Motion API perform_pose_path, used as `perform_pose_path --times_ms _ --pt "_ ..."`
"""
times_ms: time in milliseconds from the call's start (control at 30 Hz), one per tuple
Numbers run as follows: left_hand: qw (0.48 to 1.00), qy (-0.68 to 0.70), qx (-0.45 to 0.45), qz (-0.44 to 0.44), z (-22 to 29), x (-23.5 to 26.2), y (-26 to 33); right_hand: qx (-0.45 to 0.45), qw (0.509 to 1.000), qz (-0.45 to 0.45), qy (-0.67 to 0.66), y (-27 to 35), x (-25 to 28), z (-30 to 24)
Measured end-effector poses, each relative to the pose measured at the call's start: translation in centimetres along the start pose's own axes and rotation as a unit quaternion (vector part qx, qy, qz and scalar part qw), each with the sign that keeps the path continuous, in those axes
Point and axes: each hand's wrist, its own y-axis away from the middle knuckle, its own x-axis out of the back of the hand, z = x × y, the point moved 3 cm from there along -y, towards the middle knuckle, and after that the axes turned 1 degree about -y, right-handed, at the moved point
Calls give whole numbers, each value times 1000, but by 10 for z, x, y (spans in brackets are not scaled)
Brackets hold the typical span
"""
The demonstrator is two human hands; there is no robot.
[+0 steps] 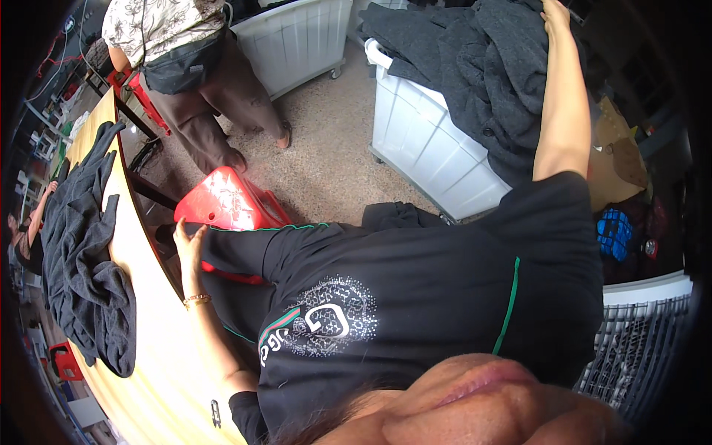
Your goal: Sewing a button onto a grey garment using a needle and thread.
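At the top right of the frame we see the right hand stretched out onto the dark grey coat heaped in the white bin; whether its grip is clamped on the cloth we cannot tell. At the left, the left hand rests flat, fingers apart, at the edge of the wooden counter, beside a red stool. More grey garments lie on the counter.

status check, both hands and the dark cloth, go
Right hand up in the heap of dark grey garments in the white slatted bin. Left hand by the red plastic stool. Grips unclear.
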Motion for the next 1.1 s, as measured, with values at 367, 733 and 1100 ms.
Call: perform_pose_path --times_ms 367,733,1100 --pt "995 101 6 -17 9 16 47 348 911 -89 205 189 -287 157" --pt "882 -195 -32 427 28 150 75 -328 790 -517 -37 408 -551 384" --pt "873 -297 275 271 -40 194 139 -290 717 -632 48 432 -579 416"
